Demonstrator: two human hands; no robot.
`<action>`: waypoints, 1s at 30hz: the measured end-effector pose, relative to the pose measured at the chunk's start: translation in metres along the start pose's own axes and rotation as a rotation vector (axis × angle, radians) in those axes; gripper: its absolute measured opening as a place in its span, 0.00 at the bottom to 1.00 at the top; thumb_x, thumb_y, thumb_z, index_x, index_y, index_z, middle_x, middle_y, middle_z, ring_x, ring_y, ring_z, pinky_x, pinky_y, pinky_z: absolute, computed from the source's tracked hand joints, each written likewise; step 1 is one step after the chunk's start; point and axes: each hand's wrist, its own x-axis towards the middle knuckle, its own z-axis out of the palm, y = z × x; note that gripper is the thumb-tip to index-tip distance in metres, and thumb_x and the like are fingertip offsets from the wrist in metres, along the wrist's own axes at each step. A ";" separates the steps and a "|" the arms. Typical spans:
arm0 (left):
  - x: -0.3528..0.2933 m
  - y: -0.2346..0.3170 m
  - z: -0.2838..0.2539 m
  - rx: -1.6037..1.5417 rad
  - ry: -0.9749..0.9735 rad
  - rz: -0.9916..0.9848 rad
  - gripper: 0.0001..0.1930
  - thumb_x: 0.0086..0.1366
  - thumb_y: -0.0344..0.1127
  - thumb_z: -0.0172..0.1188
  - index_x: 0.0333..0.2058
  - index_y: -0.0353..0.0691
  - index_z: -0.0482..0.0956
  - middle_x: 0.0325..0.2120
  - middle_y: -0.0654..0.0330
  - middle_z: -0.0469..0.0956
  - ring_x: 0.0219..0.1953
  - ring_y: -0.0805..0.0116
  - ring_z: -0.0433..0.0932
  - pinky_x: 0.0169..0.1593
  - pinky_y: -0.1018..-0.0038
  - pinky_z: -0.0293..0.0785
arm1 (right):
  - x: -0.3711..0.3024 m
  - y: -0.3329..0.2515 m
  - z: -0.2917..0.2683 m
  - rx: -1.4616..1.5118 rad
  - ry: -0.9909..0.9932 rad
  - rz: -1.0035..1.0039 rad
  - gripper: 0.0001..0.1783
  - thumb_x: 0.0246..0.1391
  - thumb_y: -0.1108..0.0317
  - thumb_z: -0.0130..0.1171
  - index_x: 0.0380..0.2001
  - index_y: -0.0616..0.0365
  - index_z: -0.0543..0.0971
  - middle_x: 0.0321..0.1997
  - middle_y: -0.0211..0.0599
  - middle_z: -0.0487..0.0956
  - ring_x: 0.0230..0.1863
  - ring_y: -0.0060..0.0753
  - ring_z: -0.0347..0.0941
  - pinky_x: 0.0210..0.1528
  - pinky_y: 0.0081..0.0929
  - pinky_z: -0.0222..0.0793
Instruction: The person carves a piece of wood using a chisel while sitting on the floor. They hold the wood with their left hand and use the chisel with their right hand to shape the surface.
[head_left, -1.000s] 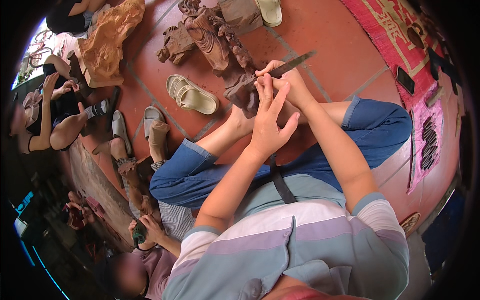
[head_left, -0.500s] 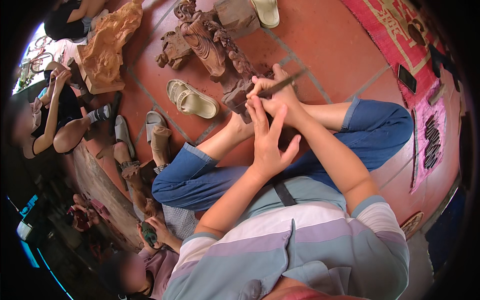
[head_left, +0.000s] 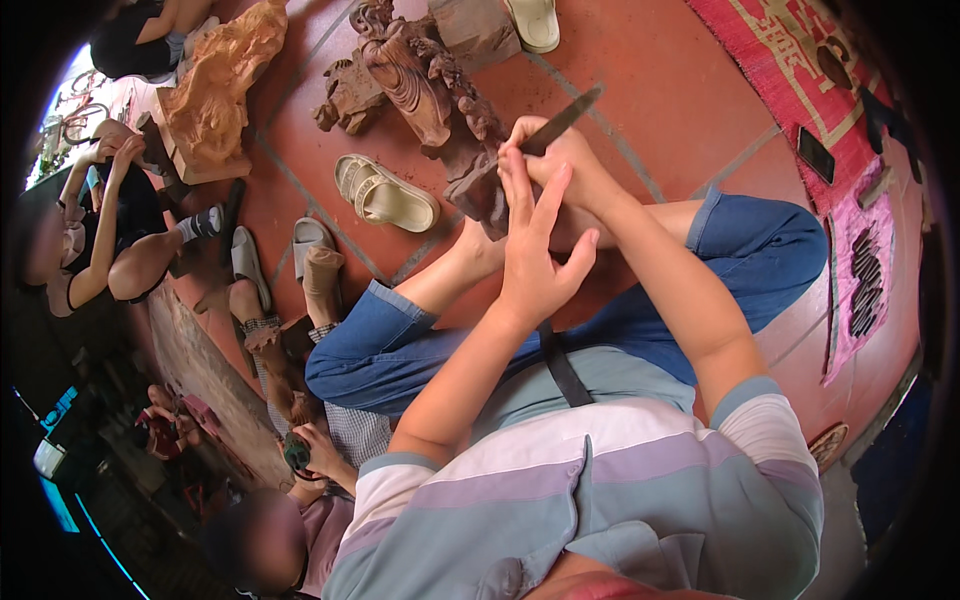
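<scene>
A carved reddish-brown wooden statue [head_left: 418,100] lies on the tiled floor, its base toward my crossed legs. My right hand [head_left: 548,160] is closed around a dark, flat file [head_left: 570,115] beside that base. One end of the file points up and to the right; the other is hidden by my fingers. My left hand [head_left: 540,245] has its fingers stretched out and thumb apart. Its fingertips reach the right hand near the file, and whether they press on the tool cannot be made out.
A beige sandal [head_left: 385,195] lies left of the statue; another [head_left: 535,22] is beyond it, by a wood block [head_left: 470,35]. An orange-brown carving [head_left: 225,95] stands far left. Co-workers sit at left, one holding a green tool [head_left: 297,452]. A phone [head_left: 814,155] rests on the red mat [head_left: 765,60].
My right hand has turned the file to a steeper slant and drawn slightly left. My left hand has shifted slightly, fingers still stretched. The co-worker's green tool has moved up a little.
</scene>
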 end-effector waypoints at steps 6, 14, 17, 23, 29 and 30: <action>0.000 -0.005 0.003 0.024 0.005 0.003 0.37 0.54 0.27 0.62 0.64 0.37 0.62 0.69 0.36 0.38 0.73 0.44 0.36 0.70 0.58 0.44 | 0.000 -0.002 0.001 0.144 -0.012 0.145 0.07 0.49 0.66 0.65 0.27 0.56 0.79 0.27 0.27 0.80 0.28 0.21 0.75 0.34 0.23 0.74; -0.005 -0.003 -0.002 0.039 0.013 0.032 0.37 0.54 0.28 0.63 0.64 0.36 0.61 0.69 0.35 0.37 0.72 0.42 0.34 0.70 0.53 0.35 | -0.003 -0.001 0.005 -0.248 0.030 -0.020 0.09 0.50 0.64 0.63 0.28 0.59 0.79 0.25 0.31 0.82 0.30 0.20 0.77 0.32 0.22 0.71; 0.006 -0.002 -0.009 -0.109 -0.025 -0.072 0.37 0.55 0.28 0.61 0.64 0.35 0.60 0.69 0.34 0.40 0.72 0.42 0.37 0.70 0.54 0.38 | -0.003 0.003 0.007 -0.027 0.051 0.106 0.09 0.49 0.64 0.63 0.27 0.59 0.77 0.28 0.30 0.82 0.32 0.21 0.77 0.35 0.22 0.72; -0.003 0.001 -0.006 -0.015 0.024 -0.004 0.36 0.55 0.29 0.61 0.64 0.37 0.60 0.69 0.35 0.40 0.72 0.44 0.38 0.70 0.56 0.40 | -0.005 -0.016 0.008 -0.262 0.035 0.105 0.09 0.48 0.63 0.64 0.28 0.57 0.78 0.26 0.30 0.82 0.34 0.23 0.78 0.37 0.26 0.72; -0.013 0.003 -0.011 0.029 0.100 0.067 0.37 0.54 0.32 0.61 0.64 0.36 0.60 0.69 0.36 0.39 0.72 0.41 0.37 0.70 0.52 0.38 | -0.012 -0.041 0.016 -0.398 -0.031 -0.041 0.10 0.47 0.65 0.63 0.29 0.60 0.79 0.27 0.32 0.81 0.34 0.23 0.78 0.35 0.27 0.72; -0.015 0.007 -0.008 0.023 0.119 0.055 0.37 0.55 0.30 0.61 0.64 0.36 0.60 0.69 0.36 0.39 0.72 0.42 0.36 0.70 0.53 0.36 | -0.012 -0.042 0.016 -0.355 -0.058 -0.103 0.10 0.47 0.65 0.64 0.28 0.61 0.79 0.27 0.33 0.81 0.33 0.22 0.77 0.35 0.26 0.72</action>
